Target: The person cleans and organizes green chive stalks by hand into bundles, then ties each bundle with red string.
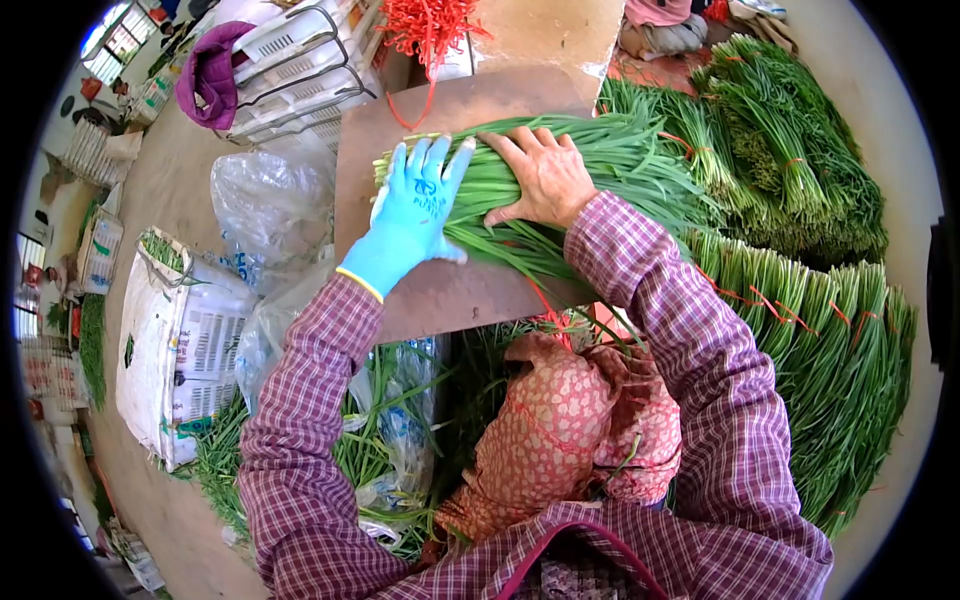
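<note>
A loose heap of garlic chives [610, 150] lies across a brown board [430, 300], its pale cut ends to the left and green leaves to the right. My left hand [410, 205], in a blue glove, rests over the stems near the cut ends with fingers stretched out. Bare, my right hand [545, 180] presses on the leaves just right of it, fingers spread and thumb apart. The undersides of both hands are hidden. Red ties [430, 25] hang in a bunch behind the board, one strand trailing onto it.
Tied chive bundles [800, 330] are stacked on the right, more bundles [780, 140] behind them. White crates [290, 60] stand at the back left beside a purple cloth [210, 75]. Clear plastic bags [270, 195] and a white crate [180, 340] lie left. Loose leaves litter the floor.
</note>
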A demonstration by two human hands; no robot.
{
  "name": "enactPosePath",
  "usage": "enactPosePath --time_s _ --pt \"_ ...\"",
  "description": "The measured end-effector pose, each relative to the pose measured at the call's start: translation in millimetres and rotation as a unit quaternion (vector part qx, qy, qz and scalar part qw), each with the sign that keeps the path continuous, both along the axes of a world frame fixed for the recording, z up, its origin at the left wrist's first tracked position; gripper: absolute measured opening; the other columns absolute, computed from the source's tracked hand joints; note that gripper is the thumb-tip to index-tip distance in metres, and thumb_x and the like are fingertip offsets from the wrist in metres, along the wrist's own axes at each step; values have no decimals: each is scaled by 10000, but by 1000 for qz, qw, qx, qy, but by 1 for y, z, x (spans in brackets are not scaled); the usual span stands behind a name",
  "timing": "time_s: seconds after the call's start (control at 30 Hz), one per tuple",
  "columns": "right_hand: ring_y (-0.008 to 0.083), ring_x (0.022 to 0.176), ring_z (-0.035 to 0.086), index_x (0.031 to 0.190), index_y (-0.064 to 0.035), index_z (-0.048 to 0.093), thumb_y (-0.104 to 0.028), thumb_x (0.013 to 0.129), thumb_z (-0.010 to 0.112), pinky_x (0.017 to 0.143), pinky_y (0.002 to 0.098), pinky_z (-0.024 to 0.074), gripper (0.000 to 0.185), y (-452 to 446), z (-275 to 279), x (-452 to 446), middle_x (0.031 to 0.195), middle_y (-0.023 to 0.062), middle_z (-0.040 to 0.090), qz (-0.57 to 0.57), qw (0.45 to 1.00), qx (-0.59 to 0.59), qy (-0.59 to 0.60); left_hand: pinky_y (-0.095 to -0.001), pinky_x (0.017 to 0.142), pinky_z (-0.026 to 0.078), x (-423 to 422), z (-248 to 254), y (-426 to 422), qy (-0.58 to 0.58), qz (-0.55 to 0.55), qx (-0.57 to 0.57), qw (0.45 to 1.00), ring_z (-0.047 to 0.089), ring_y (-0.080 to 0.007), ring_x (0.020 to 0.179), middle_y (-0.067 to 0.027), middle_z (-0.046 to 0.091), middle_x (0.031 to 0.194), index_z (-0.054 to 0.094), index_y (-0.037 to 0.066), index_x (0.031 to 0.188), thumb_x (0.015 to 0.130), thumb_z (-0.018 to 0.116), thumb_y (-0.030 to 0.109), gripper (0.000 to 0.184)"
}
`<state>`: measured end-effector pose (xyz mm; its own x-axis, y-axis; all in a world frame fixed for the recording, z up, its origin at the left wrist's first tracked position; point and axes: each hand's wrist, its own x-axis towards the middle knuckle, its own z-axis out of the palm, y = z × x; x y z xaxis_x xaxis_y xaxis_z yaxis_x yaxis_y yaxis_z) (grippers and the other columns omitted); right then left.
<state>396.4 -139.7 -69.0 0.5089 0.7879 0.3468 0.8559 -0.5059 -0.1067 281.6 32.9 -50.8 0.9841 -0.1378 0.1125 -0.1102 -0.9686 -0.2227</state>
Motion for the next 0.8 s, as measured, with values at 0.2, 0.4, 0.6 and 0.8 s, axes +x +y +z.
enactPosePath --time_s 0.2,0.4,0.6,0.8 --pt "271 1047 535 1248 -122 539 -444 739 729 932 433 397 632 -22 29 -10 1083 85 572 86 978 155 -107 -446 1075 326 19 -10 8 -40 31 -70 996 474 -303 1210 -132 480 1281 323 119 1418 545 844 446 1068" --pt "247 733 578 901 -104 599 -92 692 618 589 358 536 210 -100 12 -70 790 63 517 210 975 62 -37 -408 1005 378 23 -5 9 -19 32 -90 995 493 -287 1174 -131 511 1222 367 108 1400 544 843 440 1034" --pt "225 845 573 932 -105 593 -155 715 616 636 341 541 224 -115 -31 -93 900 52 527 244 970 -11 -5 -402 1001 384 21 -1 7 -17 34 -76 996 490 -278 1178 -129 518 1226 366 80 1401 531 853 450 1064" --pt "226 873 562 931 -107 546 -151 730 596 615 322 529 212 -62 -21 -112 927 69 507 305 952 27 -12 -413 1000 379 21 0 5 -4 55 -73 996 477 -290 1186 -133 500 1248 339 93 1419 528 855 454 1091"
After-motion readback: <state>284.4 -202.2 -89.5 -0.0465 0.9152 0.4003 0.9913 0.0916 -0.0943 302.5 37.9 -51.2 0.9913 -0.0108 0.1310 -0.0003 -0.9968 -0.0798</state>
